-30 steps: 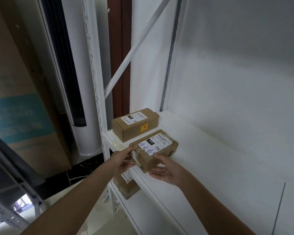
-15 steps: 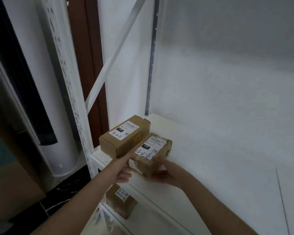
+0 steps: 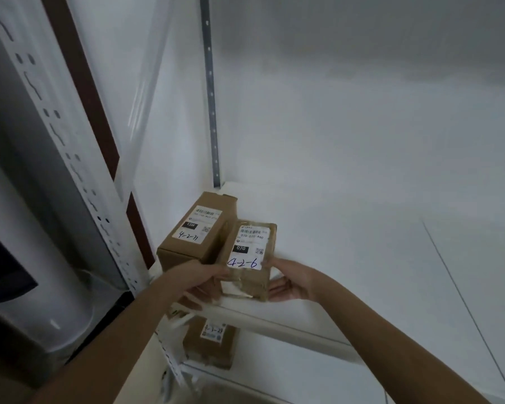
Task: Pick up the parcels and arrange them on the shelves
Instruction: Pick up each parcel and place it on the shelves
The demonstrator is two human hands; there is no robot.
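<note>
Two hands: both grasp one taped parcel (image 3: 250, 258) at the centre of the frame.
Grip of left hand (image 3: 200, 279): fingers curled round the near left corner of the parcel.
Grip of right hand (image 3: 289, 282): thumb on the label's corner, fingers laid against the right side.
Place of taped parcel: marked 4-2-6, at the front edge of the white shelf (image 3: 362, 258), touching a second parcel (image 3: 196, 231) on its left.
Below: a third parcel (image 3: 210, 342) beneath the shelf, lower centre of the frame.
</note>
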